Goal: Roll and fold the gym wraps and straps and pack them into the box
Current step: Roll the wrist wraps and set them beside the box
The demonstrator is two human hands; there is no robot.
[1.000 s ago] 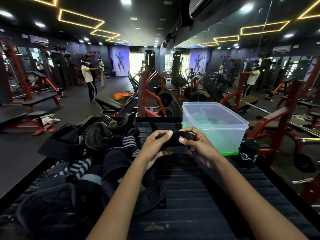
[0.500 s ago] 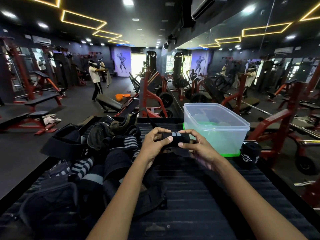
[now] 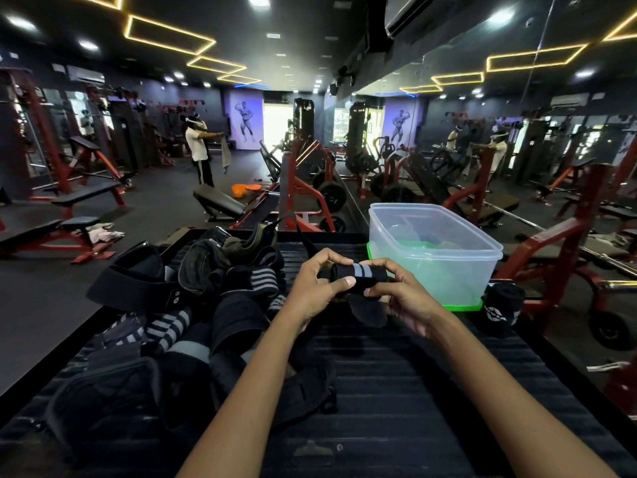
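Left hand (image 3: 315,288) and right hand (image 3: 401,298) both pinch the black grey-striped wrap (image 3: 358,278), held above the ribbed mat, loose tail (image 3: 367,310) hanging. Advice: keep tension, edges aligned, roll tight, then drop into the clear box (image 3: 458,270) just beyond.

Dim overall, lit from above by white ceiling spotlights (image 3: 259,0) and yellow LED strip outlines (image 3: 169,36). Blown-out glare from the bright doorway (image 3: 277,123) at the far end. Dark counter (image 3: 431,391) swallowing detail toward its near corners. Soft sheen on the translucent box (image 3: 435,250). Strong wide-angle bending at the edges; slight softness in the far background.
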